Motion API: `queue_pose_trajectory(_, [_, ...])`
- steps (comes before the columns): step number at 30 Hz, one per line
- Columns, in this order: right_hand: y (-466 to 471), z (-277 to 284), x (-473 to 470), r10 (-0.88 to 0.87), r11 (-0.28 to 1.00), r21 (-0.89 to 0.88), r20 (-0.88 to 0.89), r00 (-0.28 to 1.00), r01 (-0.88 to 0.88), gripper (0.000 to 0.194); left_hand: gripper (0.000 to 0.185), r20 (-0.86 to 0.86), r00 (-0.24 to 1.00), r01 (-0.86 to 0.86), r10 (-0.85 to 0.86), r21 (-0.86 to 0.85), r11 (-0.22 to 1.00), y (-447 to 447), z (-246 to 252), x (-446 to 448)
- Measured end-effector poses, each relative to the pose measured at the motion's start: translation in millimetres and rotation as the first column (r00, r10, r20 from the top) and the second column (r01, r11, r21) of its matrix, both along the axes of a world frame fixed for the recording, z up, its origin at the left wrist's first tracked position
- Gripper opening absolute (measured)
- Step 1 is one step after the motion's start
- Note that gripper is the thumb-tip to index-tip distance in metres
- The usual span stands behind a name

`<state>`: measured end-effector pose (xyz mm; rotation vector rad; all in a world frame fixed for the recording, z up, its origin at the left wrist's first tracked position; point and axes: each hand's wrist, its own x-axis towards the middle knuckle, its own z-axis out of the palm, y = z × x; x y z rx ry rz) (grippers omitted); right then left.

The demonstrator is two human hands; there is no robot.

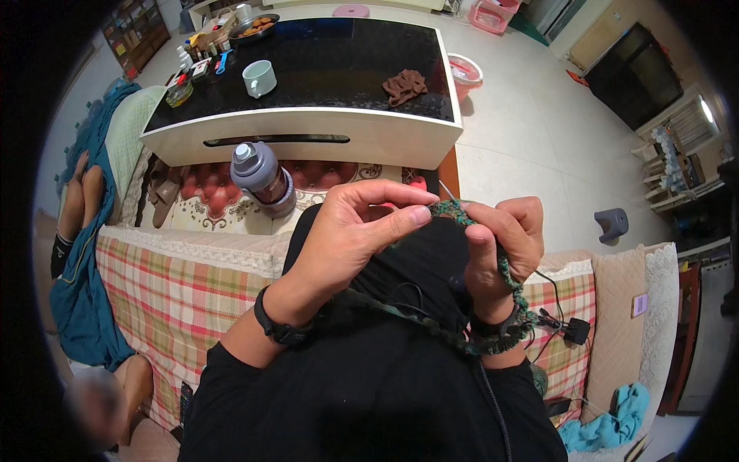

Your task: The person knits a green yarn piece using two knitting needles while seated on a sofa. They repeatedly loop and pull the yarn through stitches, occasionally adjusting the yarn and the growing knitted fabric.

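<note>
Over my lap, my left hand (pixel 366 222) pinches one end of a narrow green and brown crocheted strip (pixel 453 212) between thumb and fingertips. My right hand (pixel 505 242) grips the same strip a little further along, between its thumb and index finger. A thin metal hook or needle (pixel 447 189) sticks up from the work between both hands; its lower part is hidden. From my right hand the strip hangs down by the wrist and runs back across my lap towards my left forearm. Dark watches or bands sit on both wrists.
Ahead stands a black-topped coffee table (pixel 346 69) with a mug (pixel 259 78), a brown cloth (pixel 405 88) and small bottles. A large grey-purple water bottle (pixel 262 179) stands before it. Another person (pixel 92 196) is on the sofa at left. Cables with a black adapter (pixel 576 331) lie at right.
</note>
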<state>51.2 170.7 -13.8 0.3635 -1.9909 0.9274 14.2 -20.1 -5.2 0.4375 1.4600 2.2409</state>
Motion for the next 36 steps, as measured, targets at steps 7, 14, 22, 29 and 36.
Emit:
queue_pose_trajectory(7, [2.5, 6.2, 5.3, 0.115, 0.992, 0.056, -0.017, 0.993, -0.114, 0.032, 0.023, 0.052, 0.999, -0.024, 0.018, 0.109, 0.994, 1.8, -2.4, -0.7])
queue_pose_trajectory(14, [-0.7, 5.2, 4.5, 0.063, 0.995, 0.073, -0.012, 0.998, -0.062, 0.029, 0.021, 0.044, 0.997, -0.069, 0.064, 0.143, 0.987, 3.4, -5.7, 0.9])
queue_pose_trajectory(22, [-9.5, 7.1, -0.1, -0.077, 0.971, 0.224, -0.037, 0.996, 0.083, 0.041, 0.016, 0.003, 0.995, -0.095, 0.095, 0.087, 0.992, 9.3, -7.1, 7.2])
queue_pose_trajectory(29, [-10.3, 12.1, -11.5, 0.285, 0.958, -0.042, 0.270, 0.920, -0.284, 0.063, 0.014, -0.049, 0.996, -0.071, 0.071, 0.007, 0.997, 13.7, -9.0, 8.8])
queue_pose_trajectory(36, [-5.8, 1.2, 2.2, 0.023, 0.992, 0.127, -0.003, 1.000, -0.022, 0.035, 0.017, 0.008, 0.993, -0.121, 0.121, 0.113, 0.986, 6.7, -3.1, 6.4])
